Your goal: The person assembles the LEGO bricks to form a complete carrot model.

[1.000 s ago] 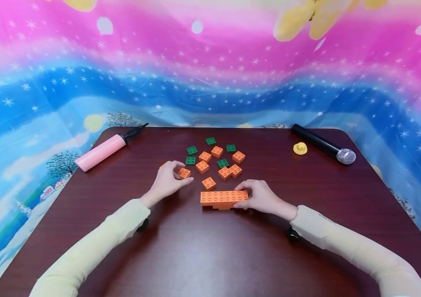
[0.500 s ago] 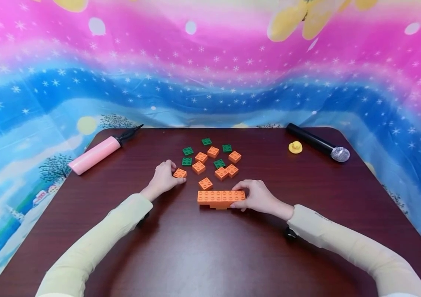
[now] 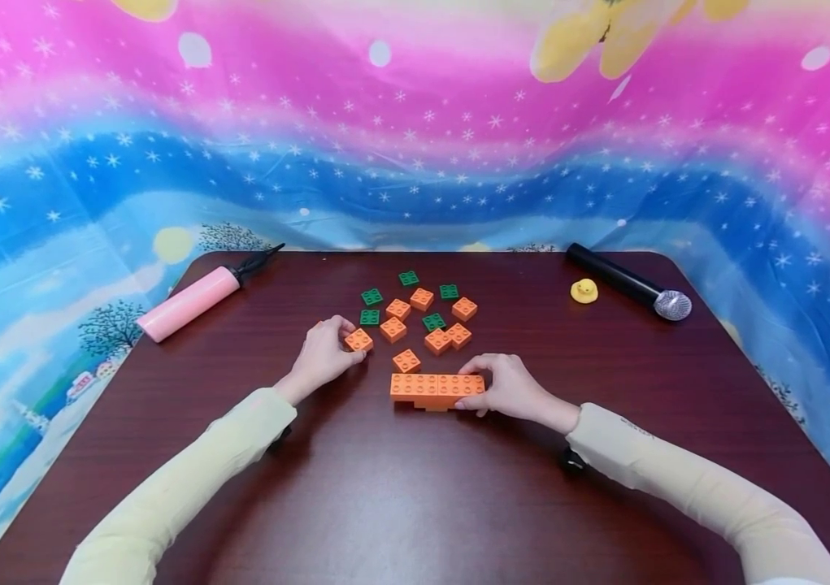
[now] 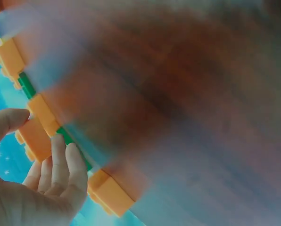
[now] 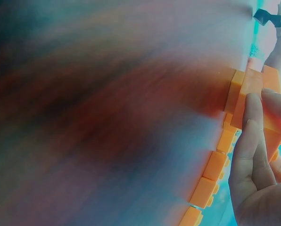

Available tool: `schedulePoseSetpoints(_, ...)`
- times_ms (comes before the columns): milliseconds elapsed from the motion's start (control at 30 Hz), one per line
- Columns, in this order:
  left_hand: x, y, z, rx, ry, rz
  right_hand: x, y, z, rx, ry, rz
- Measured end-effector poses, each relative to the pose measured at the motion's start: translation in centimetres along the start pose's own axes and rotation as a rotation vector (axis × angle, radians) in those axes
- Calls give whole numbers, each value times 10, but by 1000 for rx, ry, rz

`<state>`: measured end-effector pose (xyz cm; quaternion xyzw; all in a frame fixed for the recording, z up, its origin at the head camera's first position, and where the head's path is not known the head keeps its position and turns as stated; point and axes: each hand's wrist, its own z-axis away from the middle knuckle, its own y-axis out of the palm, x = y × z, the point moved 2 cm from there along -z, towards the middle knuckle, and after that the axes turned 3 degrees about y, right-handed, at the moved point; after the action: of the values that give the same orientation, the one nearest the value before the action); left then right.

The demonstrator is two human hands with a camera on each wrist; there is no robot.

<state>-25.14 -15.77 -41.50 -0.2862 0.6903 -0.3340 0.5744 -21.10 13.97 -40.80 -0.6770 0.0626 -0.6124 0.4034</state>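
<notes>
The left hand (image 3: 323, 351) pinches an orange brick (image 3: 359, 340); the right hand (image 3: 513, 388) grips the right end of a long orange block (image 3: 425, 388) on the counter (image 3: 415, 487). Beyond lie loose orange bricks (image 3: 422, 299) and green bricks (image 3: 370, 317); further out, a pink pump (image 3: 189, 305) at left, a duck (image 3: 584, 291) and mic (image 3: 623, 279) at right.

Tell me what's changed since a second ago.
The left hand, open beside an orange brick a second ago, has closed in and now pinches it; whether the brick is lifted is unclear. The right hand still holds the joined orange bricks. The pink pump, yellow duck and microphone stayed put.
</notes>
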Motion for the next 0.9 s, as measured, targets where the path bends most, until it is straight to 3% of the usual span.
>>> schedulePoseSetpoints(200,-17,-2,12,-28,135,194,0,-1,0,-2,9,-7)
schedulePoseSetpoints(433,-34,-2,25,21,293,372,0,-1,0,-2,5,1)
schedulePoseSetpoints(667,-38,3,32,165,444,306,0,-1,0,-6,5,9)
schedulePoseSetpoints(900,-38,8,35,235,450,300,1,0,1,-11,7,7)
